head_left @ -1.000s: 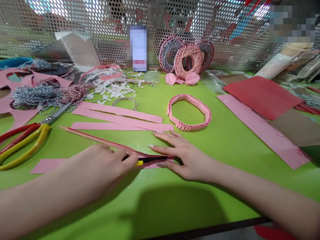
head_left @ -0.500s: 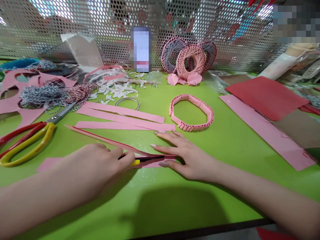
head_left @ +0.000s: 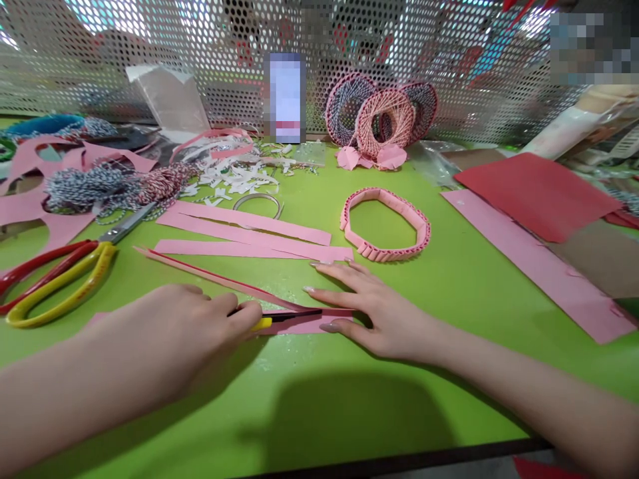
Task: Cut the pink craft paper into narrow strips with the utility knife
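Note:
My left hand (head_left: 194, 332) is closed around a cutting tool (head_left: 294, 315) with a narrow black blade and a bit of yellow at the grip; most of its handle is hidden in the fingers. The blade lies along a slit in a pink sheet strip (head_left: 299, 324) flat on the table. On the far side of the slit, a narrow cut strip (head_left: 219, 283) with a red edge lifts away toward the left. My right hand (head_left: 369, 309) rests with fingers spread on the right end of the sheet, just past the blade tip. Beyond it lie several pink strips (head_left: 239, 229).
Scissors (head_left: 60, 283) with red and yellow handles lie at left beside twine bundles (head_left: 84, 189). A pink ring (head_left: 385, 253) sits beyond my right hand. Pink (head_left: 539, 266) and red sheets (head_left: 539, 196) lie at right. A phone (head_left: 287, 100) and woven rings (head_left: 384, 126) stand behind.
My left hand and the blade have drawn back slightly to the left along the slit. My right hand stays put; the view has shifted a little.

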The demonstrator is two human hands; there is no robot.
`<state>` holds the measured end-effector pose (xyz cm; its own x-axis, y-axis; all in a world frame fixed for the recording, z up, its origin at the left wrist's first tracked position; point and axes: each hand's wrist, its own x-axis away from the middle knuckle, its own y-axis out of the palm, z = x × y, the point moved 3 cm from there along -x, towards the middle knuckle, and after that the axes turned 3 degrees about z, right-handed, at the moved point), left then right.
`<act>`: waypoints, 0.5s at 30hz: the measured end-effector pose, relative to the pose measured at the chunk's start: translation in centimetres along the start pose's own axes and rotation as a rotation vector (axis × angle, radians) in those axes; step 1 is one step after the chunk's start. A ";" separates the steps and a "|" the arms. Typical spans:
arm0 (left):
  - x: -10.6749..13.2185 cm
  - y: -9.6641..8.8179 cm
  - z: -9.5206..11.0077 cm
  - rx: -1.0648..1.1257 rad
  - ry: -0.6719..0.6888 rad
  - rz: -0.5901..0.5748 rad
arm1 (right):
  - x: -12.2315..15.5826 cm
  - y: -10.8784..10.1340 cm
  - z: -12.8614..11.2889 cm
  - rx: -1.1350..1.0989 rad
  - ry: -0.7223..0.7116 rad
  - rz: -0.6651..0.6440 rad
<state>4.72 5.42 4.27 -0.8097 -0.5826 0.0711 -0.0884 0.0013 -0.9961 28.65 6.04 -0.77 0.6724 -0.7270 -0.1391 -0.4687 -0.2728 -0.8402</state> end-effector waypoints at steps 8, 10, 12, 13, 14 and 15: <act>0.5 -0.6 0.1 -0.059 0.146 0.193 | 0.0 0.0 0.0 0.001 -0.005 0.002; 0.5 -0.6 0.1 -0.060 0.152 0.213 | 0.0 0.0 0.0 0.001 -0.003 0.000; 0.6 -0.6 0.0 -0.071 0.152 0.211 | 0.0 0.0 0.1 -0.001 -0.003 -0.002; 0.7 -0.6 -0.1 -0.080 0.152 0.208 | 0.0 0.0 0.1 -0.001 -0.005 -0.003; 0.8 -0.6 -0.2 -0.091 0.152 0.211 | 0.1 0.0 0.1 -0.002 -0.007 -0.004; 0.9 -0.6 -0.2 -0.103 0.150 0.217 | 0.1 0.0 0.1 -0.002 -0.008 -0.005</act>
<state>3.94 5.12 4.96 -0.8923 -0.4328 -0.1285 0.0440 0.2000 -0.9788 28.76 6.05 -0.82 0.6795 -0.7204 -0.1390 -0.4664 -0.2779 -0.8398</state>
